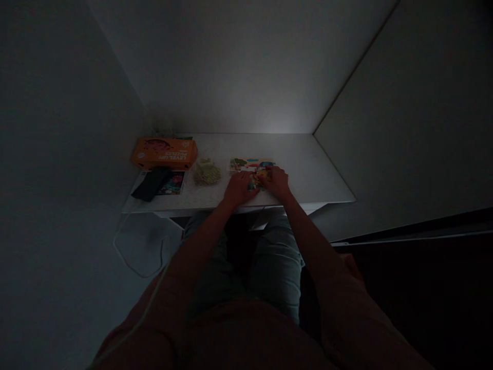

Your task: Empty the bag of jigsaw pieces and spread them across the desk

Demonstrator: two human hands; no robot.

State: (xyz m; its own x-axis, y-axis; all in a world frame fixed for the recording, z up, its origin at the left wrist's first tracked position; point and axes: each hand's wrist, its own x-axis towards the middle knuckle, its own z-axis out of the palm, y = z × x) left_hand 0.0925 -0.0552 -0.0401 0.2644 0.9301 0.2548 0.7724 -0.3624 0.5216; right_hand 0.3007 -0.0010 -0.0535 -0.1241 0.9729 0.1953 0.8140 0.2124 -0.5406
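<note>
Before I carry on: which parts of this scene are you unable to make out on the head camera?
All in the head view:
- Colourful picture: near part partly covered by the left hand and right hand.
- Any loose piece in the right hand: fingers and dim light hide it.
- Printed card: partly covered by a dark item.
- Greenish heap: too small and dim to identify.
</note>
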